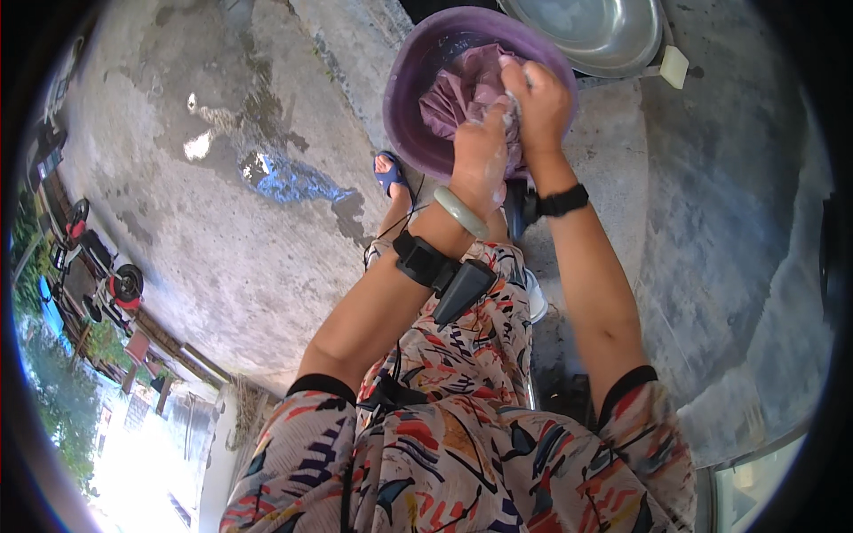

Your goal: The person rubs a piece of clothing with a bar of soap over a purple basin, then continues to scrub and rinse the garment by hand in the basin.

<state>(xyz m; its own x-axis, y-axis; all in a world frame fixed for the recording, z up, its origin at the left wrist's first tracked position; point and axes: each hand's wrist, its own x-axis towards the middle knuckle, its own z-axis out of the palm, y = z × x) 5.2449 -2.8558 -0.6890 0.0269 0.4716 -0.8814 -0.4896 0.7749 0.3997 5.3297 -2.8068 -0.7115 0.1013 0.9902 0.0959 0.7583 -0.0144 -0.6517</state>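
A wet mauve cloth (464, 82) lies bunched inside a round purple plastic basin (399, 98), which stands in front of me. My left hand (482, 142), with whitish suds on it, is closed on the cloth's near part. Close beside it, my right hand (542, 107) has its fingers curled round a fold of the same cloth. The two hands are almost touching over the basin's right half. Their fingertips are partly hidden by the cloth and by each other. A pale bangle (461, 211) is on my left wrist, and dark straps circle both wrists.
A shiny metal basin (593, 31) stands beyond the purple one at the right, with a pale yellow block (673, 67) at its edge. My foot in a blue sandal (388, 174) is left of the basin. Puddles (293, 182) wet the concrete; a motorbike (111, 280) stands far left.
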